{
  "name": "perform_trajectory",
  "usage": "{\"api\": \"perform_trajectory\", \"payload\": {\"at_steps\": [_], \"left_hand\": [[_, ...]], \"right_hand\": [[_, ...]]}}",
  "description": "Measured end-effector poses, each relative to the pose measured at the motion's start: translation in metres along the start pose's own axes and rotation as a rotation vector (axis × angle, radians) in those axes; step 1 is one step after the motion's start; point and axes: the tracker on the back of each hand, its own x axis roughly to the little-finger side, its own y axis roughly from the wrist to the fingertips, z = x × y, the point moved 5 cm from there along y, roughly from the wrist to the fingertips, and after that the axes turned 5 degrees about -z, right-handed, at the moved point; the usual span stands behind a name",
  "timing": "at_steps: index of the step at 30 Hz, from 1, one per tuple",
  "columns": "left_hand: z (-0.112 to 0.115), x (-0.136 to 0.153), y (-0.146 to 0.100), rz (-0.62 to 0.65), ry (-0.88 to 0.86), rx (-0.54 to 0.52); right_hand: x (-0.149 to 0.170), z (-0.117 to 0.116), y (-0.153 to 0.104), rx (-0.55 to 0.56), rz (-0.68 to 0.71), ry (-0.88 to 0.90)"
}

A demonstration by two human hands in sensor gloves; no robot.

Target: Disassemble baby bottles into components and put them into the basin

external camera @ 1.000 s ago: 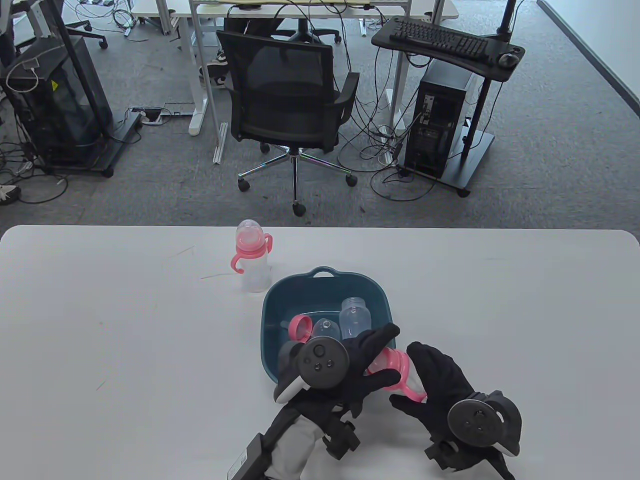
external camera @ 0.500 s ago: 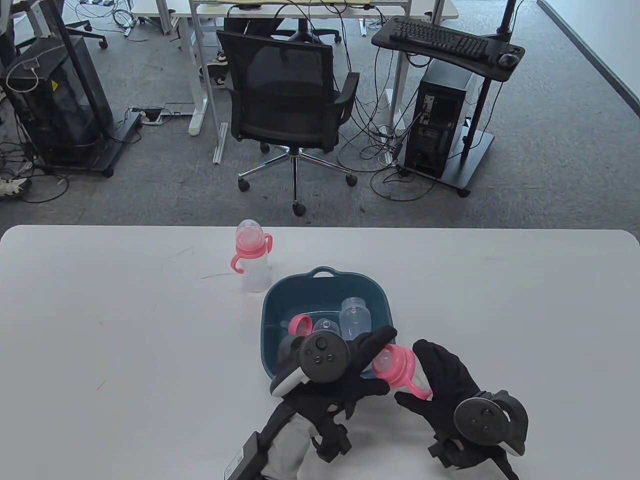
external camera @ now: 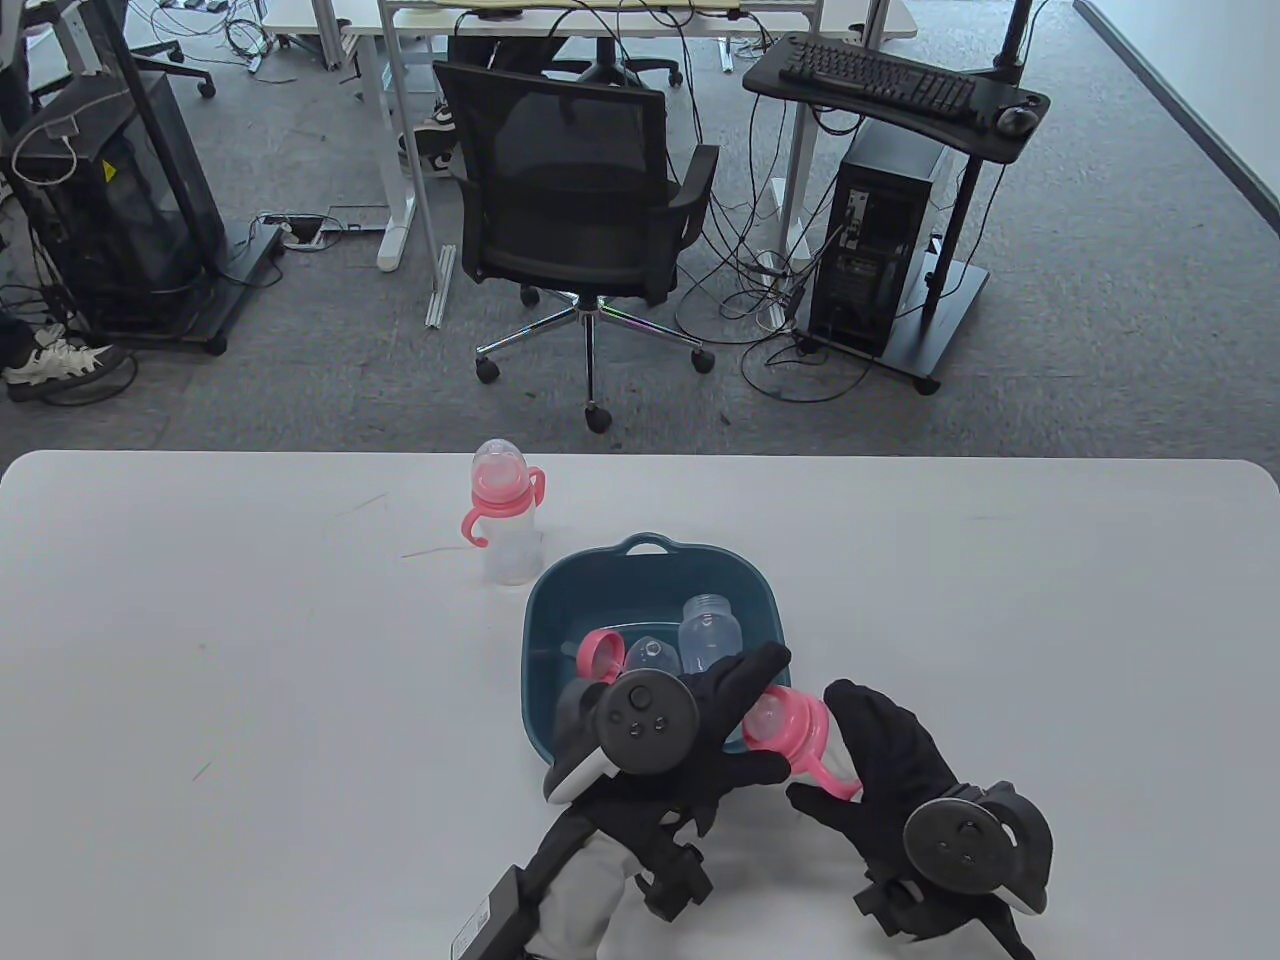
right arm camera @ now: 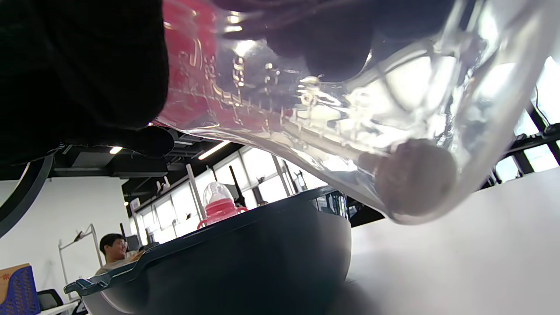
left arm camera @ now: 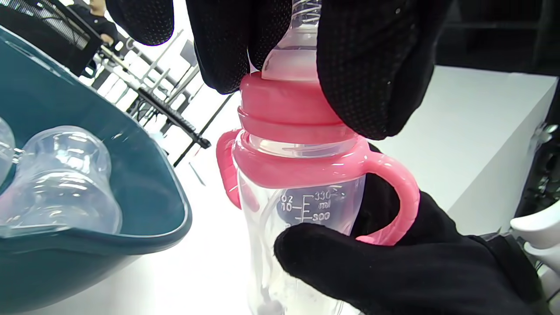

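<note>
The bottle (external camera: 800, 745) is hanging just beside the basin (external camera: 650, 560), its long axis tilting up toward the left hand (external camera: 700, 735), which is gripping the pink collar (left arm camera: 288, 109), while the right hand (external camera: 880, 770) is clasping the clear body.

We see the table view evenly and brightly lit, sharp throughout, with only soft shadows under the hands on the white table (external camera: 250, 650); straight lines bow slightly toward the frame's edges. In the left wrist view the upper left is blown out white behind the bottle (left arm camera: 302, 192). The right wrist view shows glare streaks across the clear plastic, ceiling lights at left, and blurred black glove in the upper left.
</note>
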Motion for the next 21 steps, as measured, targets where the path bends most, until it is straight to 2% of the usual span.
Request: {"api": "perform_trajectory", "payload": {"at_steps": [10,15,21], "left_hand": [[0.002,0.0,0.0,0.0,0.005,-0.001],[-0.001,0.001,0.0,-0.002,-0.026,0.035],[-0.002,0.001,-0.001,-0.006,-0.007,0.028]], "right_hand": [[0.0,0.0,0.0,-0.004,-0.001,0.002],[0.004,0.007,-0.001,0.02,-0.014,0.015],[0.005,0.01,-0.001,0.03,-0.019,0.019]]}}
